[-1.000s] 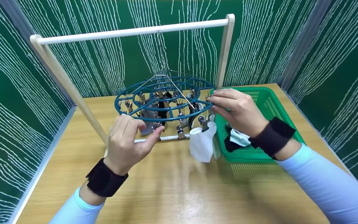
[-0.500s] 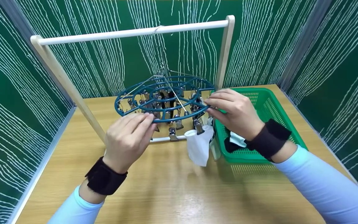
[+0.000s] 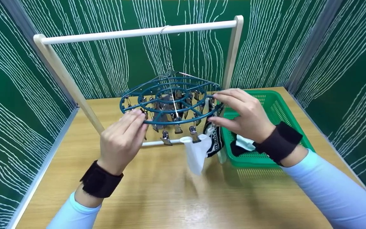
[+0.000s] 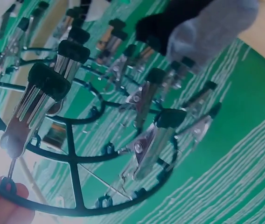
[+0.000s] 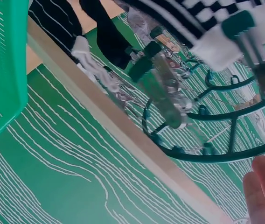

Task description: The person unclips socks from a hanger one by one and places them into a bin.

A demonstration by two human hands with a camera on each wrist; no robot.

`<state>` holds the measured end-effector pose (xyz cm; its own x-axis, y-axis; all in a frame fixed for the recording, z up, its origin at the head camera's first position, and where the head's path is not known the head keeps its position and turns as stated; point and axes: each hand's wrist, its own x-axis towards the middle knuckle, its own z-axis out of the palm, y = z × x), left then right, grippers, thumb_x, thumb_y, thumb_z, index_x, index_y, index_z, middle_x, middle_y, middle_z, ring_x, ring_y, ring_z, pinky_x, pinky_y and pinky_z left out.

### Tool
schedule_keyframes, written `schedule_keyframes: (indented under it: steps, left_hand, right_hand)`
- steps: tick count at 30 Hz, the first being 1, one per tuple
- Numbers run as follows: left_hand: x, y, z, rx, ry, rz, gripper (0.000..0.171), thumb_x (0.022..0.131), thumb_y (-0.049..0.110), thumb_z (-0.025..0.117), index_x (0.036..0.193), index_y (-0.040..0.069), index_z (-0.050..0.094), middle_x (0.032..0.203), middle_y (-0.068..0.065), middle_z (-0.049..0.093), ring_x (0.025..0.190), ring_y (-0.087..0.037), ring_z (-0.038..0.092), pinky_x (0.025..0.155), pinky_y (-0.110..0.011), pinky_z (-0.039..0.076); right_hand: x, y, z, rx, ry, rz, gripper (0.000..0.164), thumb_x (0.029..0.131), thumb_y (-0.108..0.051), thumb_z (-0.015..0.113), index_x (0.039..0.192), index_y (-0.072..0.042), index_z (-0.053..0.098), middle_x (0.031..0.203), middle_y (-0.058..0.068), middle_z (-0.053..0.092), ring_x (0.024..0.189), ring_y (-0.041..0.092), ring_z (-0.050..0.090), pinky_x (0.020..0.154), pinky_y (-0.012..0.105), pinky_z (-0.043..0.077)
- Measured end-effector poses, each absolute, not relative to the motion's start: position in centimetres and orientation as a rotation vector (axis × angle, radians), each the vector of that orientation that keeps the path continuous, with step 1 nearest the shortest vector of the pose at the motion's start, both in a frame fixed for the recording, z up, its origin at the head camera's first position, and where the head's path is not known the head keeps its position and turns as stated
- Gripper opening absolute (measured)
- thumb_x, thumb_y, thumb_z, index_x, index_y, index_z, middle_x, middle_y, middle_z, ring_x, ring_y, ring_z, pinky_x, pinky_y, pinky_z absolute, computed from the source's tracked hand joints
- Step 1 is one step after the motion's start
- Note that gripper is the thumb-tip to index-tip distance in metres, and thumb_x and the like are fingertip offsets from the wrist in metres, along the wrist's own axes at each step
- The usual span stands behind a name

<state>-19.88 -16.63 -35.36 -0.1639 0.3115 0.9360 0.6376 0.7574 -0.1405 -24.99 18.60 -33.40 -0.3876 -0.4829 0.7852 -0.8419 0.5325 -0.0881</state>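
Observation:
A round teal clip hanger (image 3: 183, 121) with several metal clips hangs by its hook from a white bar. My left hand (image 3: 122, 140) pinches the front left of its rim, fingers above and thumb below; the fingertips (image 4: 4, 207) show behind the rim in the left wrist view. At the right side my right hand (image 3: 246, 111) has its thumb and fingers spread around the rim, with straight fingers (image 5: 263, 184) beside it in the right wrist view. A white sock (image 3: 195, 154) hangs from a front clip, with a black-and-white patterned sock (image 3: 215, 140) behind it.
The stand has pale wooden posts (image 3: 64, 76) and a white top bar (image 3: 113, 34). On the right of the wooden table (image 3: 170, 197), a green basket (image 3: 297, 127) holds black and pale blue cloth items (image 3: 246, 143). Green walls with white lines surround the table.
The hanger has turned, its front moving left with the white sock, and the patterned sock has come into view. My left hand took the rim and moved left; my right fingers spread apart.

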Motion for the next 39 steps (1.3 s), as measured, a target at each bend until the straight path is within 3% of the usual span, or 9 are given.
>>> schedule_keyframes:
  steps: [6,12,19,26,33,35,39]
  left_hand:
    - [-20.2,-17.6,-35.5,-0.691,-1.830,-0.379,0.025,0.086,-0.004,0.085,0.110,-0.008,0.080,0.111,-0.023,0.082,0.103,-0.038,0.082,0.087,-0.050,0.066]
    - [-20.9,-18.6,-35.9,-0.665,-1.869,-0.386,0.029,0.087,-0.008,0.082,0.116,-0.010,0.077,0.115,-0.026,0.080,0.106,-0.039,0.081,0.087,-0.052,0.066]
    - [-21.4,-19.4,-36.3,-0.663,-1.918,-0.388,0.031,0.088,-0.008,0.082,0.118,-0.011,0.076,0.119,-0.027,0.079,0.109,-0.041,0.079,0.090,-0.053,0.065]
    - [-21.5,-19.4,-36.4,-0.648,-1.924,-0.472,0.033,0.089,-0.005,0.079,0.121,-0.011,0.075,0.122,-0.028,0.078,0.114,-0.044,0.077,0.098,-0.055,0.063]
    - [-20.6,-18.5,-36.3,-0.647,-1.819,-0.620,0.031,0.090,-0.007,0.069,0.120,-0.012,0.070,0.121,-0.027,0.077,0.117,-0.044,0.073,0.120,-0.032,0.050]
    - [-20.2,-17.9,-36.1,-0.658,-1.779,-0.643,0.025,0.089,-0.006,0.069,0.114,-0.010,0.068,0.113,-0.026,0.075,0.110,-0.043,0.071,0.115,-0.031,0.053]
    - [-19.5,-16.5,-36.0,-0.733,-1.719,-0.669,0.018,0.087,-0.003,0.072,0.103,-0.007,0.065,0.098,-0.022,0.071,0.093,-0.038,0.066,0.091,-0.038,0.056]
  right_hand:
    - [-25.4,18.8,-33.7,1.075,-2.056,0.640,0.053,0.096,-0.034,0.086,0.131,0.003,0.073,0.129,0.022,0.076,0.122,0.039,0.071,0.103,0.055,0.060]
    - [-25.8,18.6,-34.2,1.138,-2.020,0.644,0.047,0.104,-0.040,0.075,0.123,0.003,0.077,0.122,0.021,0.079,0.118,0.040,0.073,0.103,0.058,0.060]
    - [-25.9,18.4,-34.4,1.142,-2.016,0.648,0.037,0.103,-0.031,0.077,0.118,0.003,0.080,0.115,0.021,0.081,0.113,0.039,0.076,0.100,0.055,0.062]
    - [-25.7,18.2,-34.2,1.134,-2.018,0.627,0.037,0.105,-0.033,0.075,0.114,0.003,0.081,0.110,0.020,0.082,0.106,0.038,0.078,0.094,0.055,0.065]
    - [-25.8,18.0,-34.1,1.124,-2.023,0.595,0.044,0.107,-0.040,0.069,0.114,0.002,0.081,0.109,0.020,0.082,0.105,0.038,0.078,0.093,0.056,0.065]
    - [-25.8,18.0,-34.2,1.121,-2.023,0.601,0.044,0.107,-0.040,0.069,0.115,0.002,0.081,0.110,0.020,0.082,0.106,0.038,0.077,0.093,0.056,0.065]
    - [-25.8,18.0,-34.1,1.120,-2.017,0.615,0.041,0.106,-0.037,0.072,0.114,0.002,0.081,0.109,0.020,0.082,0.105,0.038,0.077,0.093,0.056,0.065]
